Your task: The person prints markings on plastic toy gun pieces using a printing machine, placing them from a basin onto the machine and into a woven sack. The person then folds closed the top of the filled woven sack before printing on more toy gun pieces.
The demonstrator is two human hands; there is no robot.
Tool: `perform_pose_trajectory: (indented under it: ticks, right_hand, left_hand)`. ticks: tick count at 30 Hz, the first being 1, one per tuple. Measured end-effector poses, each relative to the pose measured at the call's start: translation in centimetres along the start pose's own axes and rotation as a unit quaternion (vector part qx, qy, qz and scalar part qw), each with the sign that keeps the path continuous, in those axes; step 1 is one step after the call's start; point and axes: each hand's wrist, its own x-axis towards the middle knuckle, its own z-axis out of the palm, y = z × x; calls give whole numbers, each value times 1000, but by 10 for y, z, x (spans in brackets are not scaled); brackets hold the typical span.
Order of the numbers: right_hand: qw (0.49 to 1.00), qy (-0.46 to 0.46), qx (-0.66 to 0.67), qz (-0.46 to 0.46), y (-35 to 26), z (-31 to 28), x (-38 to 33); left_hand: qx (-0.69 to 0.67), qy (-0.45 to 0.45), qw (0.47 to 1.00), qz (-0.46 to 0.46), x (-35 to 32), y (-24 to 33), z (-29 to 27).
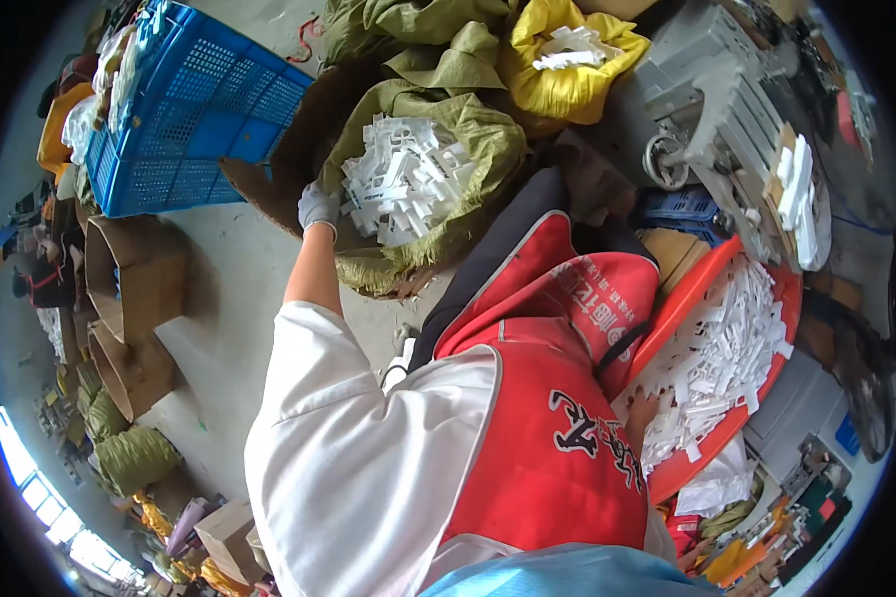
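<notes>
My left hand (319,206), in a pale glove, is closed at the left rim of an olive-green woven sack (488,129). Inside the sack lies a heap of small white plastic pieces (403,179). A torn brown cardboard sheet (314,119) wraps the sack's left side, touching it near my hand. Over on the right, my right hand (643,410) looks bare and reaches into a red basin (675,303) filled with similar white pieces (722,363). The apron and the basin's contents hide much of that hand, so its fingers do not show clearly.
A blue plastic crate (209,109) stands at the upper left, with cardboard boxes (139,279) below it. Beyond the green sack sits a yellow sack (577,60) of white pieces. A grey machine with a handwheel (664,159) stands at the upper right.
</notes>
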Motion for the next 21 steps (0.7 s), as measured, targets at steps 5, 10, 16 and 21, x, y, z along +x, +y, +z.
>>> perform_pose_trajectory:
  ticks: [5,10,16,21]
  right_hand:
    - [997,-42,65,-4,-7,-15,2]
    - [990,-125,-19,58,-22,-21,-3]
    - [989,-123,-31,73,-28,-21,-15]
    - [986,-134,-59,75,-16,-16,5]
  left_hand:
    - [-43,-28,996,-76,6,-5,5]
    - [-201,68,977,10,5,-26,-15]
    - [-624,166,760,77,-53,-46,-83]
    - [-616,237,751,13,-55,-89,-91]
